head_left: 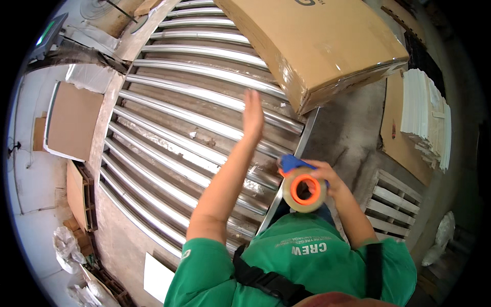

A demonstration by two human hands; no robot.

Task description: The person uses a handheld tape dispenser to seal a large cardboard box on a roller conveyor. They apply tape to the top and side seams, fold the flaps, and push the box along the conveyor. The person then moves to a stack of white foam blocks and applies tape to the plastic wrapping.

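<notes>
My right hand (326,177) grips a tape dispenser (290,163) with a blue body, holding it close in front of my green shirt. A wide roll of tan tape (308,207) sits on its orange hub. Stretched out over the roller conveyor (204,123), my left hand (253,116) is seen edge-on, fingers extended and nothing in it. Just beyond it, at the far right of the rollers, lies a large brown cardboard box (327,46), with shiny clear tape along its near edges.
A metal side rail (309,130) borders the conveyor near me. On the right are stacked white sheets (422,117), a flat cardboard piece (396,135) and a pale slatted pallet (394,202). Cardboard panels (79,120) and clear plastic bags (66,248) stand on the left.
</notes>
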